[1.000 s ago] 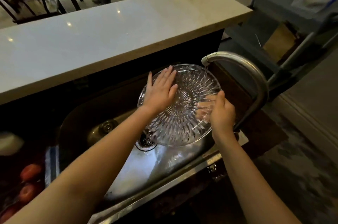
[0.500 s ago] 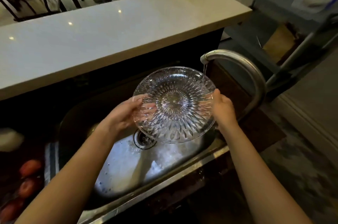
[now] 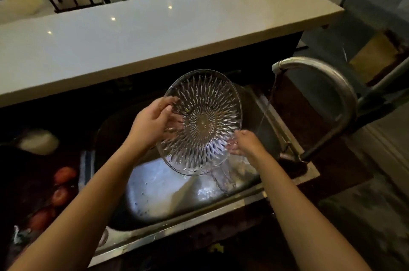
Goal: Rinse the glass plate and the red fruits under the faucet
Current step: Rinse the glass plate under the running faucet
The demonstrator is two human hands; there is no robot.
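Three round red fruits (image 3: 59, 195), lower left of frame, lie on the dark surface beside the steel sink (image 3: 168, 195). Left hand (image 3: 152, 123), centre: fingers curled round the left rim of the round cut-glass plate (image 3: 203, 120), which is held tilted above the basin. Right hand (image 3: 245, 145), right of centre: touching the plate's lower right rim; its fingers blur behind the glass, so curled or spread cannot be told. Thin water stream (image 3: 266, 109), right of the plate and apart from it, falls from the curved metal faucet (image 3: 327, 71). Step judged: plate rinse. Next move calls for carrying the plate rightward under the stream; fruits not yet rinsed.
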